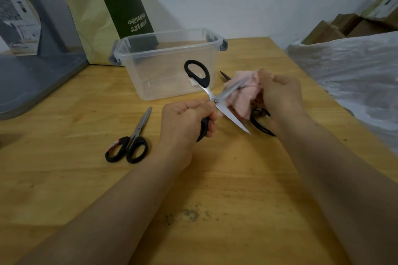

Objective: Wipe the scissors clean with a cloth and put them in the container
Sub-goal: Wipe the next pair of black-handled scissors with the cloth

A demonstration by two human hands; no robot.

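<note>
My left hand grips one black handle of a large pair of scissors, whose blades are spread wide above the wooden table. My right hand holds a crumpled pink cloth wrapped round the upper blade. The other handle loop points up in front of the clear plastic container, which stands behind with nothing visible in it. A smaller pair of black-handled scissors lies closed on the table to the left. Another black pair of scissors lies partly hidden under my right hand and the cloth.
A green and dark paper bag leans on the wall behind the container. A grey tray sits at the left. Crinkled plastic sheeting and cardboard boxes line the right side. A dark smudge marks the wooden table.
</note>
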